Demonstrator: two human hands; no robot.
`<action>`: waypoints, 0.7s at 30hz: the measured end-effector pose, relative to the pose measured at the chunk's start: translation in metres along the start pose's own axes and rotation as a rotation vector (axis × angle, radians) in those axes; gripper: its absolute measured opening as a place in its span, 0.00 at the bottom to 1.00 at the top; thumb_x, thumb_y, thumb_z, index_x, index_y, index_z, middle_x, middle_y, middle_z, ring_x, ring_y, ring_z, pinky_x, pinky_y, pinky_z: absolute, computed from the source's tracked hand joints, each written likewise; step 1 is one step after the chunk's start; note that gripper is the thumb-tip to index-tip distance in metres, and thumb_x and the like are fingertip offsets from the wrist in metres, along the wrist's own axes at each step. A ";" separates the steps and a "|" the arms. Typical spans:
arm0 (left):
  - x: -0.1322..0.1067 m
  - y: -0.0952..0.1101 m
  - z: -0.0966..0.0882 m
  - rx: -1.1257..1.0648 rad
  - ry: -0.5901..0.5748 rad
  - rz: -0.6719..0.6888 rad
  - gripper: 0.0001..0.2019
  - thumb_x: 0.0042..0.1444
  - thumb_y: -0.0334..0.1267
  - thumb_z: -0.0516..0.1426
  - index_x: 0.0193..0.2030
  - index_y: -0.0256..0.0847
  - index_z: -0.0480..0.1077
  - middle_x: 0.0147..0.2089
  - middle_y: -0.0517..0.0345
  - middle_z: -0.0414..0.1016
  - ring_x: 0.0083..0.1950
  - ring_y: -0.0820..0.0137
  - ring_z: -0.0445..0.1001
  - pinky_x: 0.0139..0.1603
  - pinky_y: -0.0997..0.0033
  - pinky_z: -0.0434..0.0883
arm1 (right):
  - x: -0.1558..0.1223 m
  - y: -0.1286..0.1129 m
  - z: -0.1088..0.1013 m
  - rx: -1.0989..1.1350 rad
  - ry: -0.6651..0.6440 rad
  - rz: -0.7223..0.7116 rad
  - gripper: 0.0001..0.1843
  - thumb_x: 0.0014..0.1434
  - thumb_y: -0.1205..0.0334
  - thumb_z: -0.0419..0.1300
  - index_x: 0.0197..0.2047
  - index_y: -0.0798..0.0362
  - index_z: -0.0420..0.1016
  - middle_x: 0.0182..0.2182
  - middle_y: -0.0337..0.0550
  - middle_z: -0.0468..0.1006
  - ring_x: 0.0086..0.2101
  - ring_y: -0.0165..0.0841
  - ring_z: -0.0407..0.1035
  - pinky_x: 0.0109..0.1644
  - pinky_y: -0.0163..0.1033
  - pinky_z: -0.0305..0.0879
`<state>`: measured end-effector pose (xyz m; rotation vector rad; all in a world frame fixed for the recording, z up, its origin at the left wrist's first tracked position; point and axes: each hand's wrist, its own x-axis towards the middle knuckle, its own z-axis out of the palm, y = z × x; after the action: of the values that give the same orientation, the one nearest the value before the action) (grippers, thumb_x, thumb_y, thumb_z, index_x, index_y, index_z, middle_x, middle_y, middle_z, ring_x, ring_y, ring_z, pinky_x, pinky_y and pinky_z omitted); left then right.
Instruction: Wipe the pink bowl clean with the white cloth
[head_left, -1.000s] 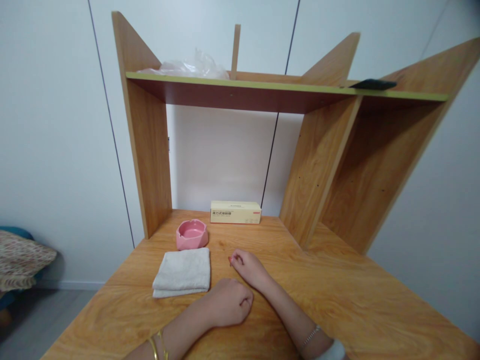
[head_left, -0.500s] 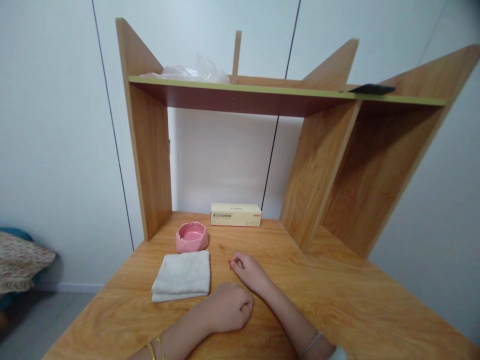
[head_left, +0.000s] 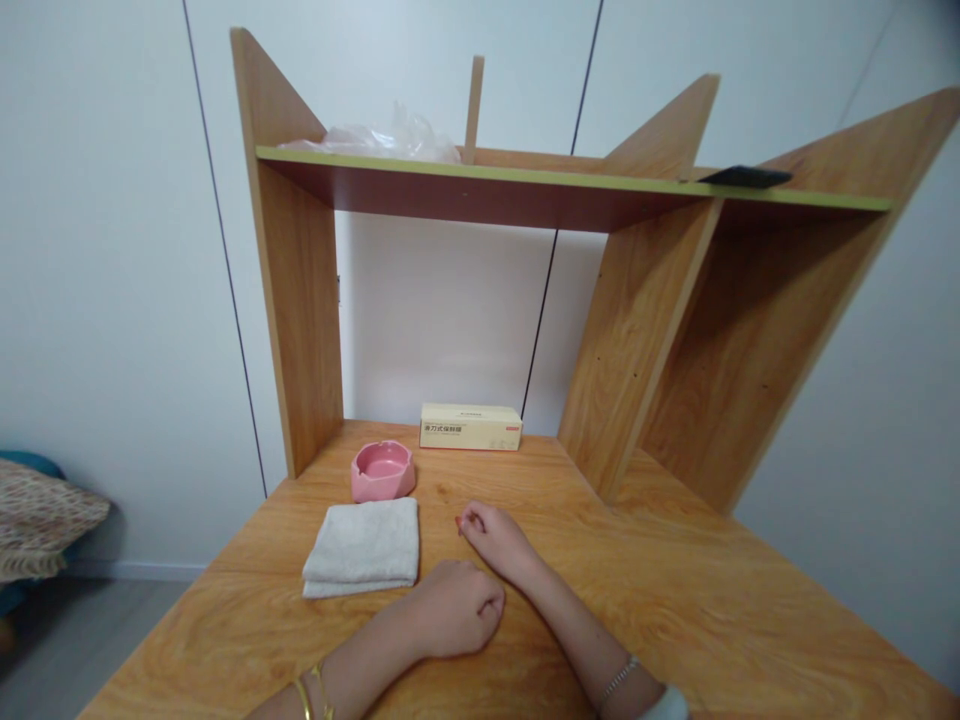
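My left hand [head_left: 456,606] rests on the wooden desk [head_left: 675,600] as a loose fist, with nothing visible in it. My right hand [head_left: 495,540] lies just beyond it, fingers curled under against the wood, also with nothing seen in it. A folded white towel [head_left: 364,545] lies flat to the left of both hands, a short gap away. Behind the towel sits a pink ashtray [head_left: 383,470]. A long cream box [head_left: 470,426] stands at the back of the desk.
A wooden hutch rises from the desk with a green-edged shelf [head_left: 570,180] overhead. Crumpled clear plastic [head_left: 382,138] lies on the shelf's left, a flat black object [head_left: 746,177] on its right. A slanted wooden divider [head_left: 637,310] stands right of the box. Patterned fabric [head_left: 37,515] shows at far left.
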<state>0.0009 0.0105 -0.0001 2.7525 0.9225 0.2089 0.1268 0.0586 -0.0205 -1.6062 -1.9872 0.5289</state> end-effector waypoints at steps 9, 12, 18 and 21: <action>0.000 0.000 -0.001 -0.012 0.019 0.031 0.12 0.49 0.27 0.46 0.25 0.39 0.69 0.26 0.58 0.75 0.27 0.72 0.70 0.26 0.78 0.61 | 0.001 0.001 0.001 -0.018 0.000 0.010 0.10 0.55 0.62 0.50 0.29 0.55 0.71 0.21 0.37 0.71 0.23 0.27 0.60 0.27 0.31 0.48; -0.001 0.000 -0.001 -0.020 0.029 0.032 0.12 0.49 0.27 0.46 0.24 0.39 0.69 0.25 0.59 0.74 0.26 0.73 0.70 0.26 0.78 0.61 | 0.001 0.001 0.001 -0.009 0.004 0.001 0.10 0.55 0.62 0.50 0.29 0.55 0.70 0.21 0.37 0.70 0.23 0.27 0.60 0.27 0.31 0.48; -0.001 -0.001 0.001 -0.029 0.036 0.028 0.12 0.50 0.27 0.46 0.24 0.39 0.69 0.26 0.59 0.75 0.26 0.73 0.70 0.27 0.78 0.62 | 0.000 0.000 0.000 -0.007 0.004 -0.007 0.10 0.55 0.62 0.50 0.28 0.55 0.69 0.20 0.37 0.69 0.23 0.26 0.59 0.26 0.31 0.47; 0.000 -0.001 0.001 -0.014 0.036 0.034 0.12 0.50 0.27 0.46 0.24 0.39 0.69 0.26 0.58 0.75 0.27 0.72 0.71 0.27 0.78 0.62 | 0.001 0.001 0.000 -0.003 0.010 -0.009 0.10 0.55 0.63 0.50 0.28 0.55 0.69 0.20 0.37 0.69 0.22 0.26 0.59 0.26 0.31 0.47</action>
<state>0.0004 0.0110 -0.0012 2.7617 0.8801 0.2714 0.1269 0.0592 -0.0211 -1.5977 -1.9881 0.5142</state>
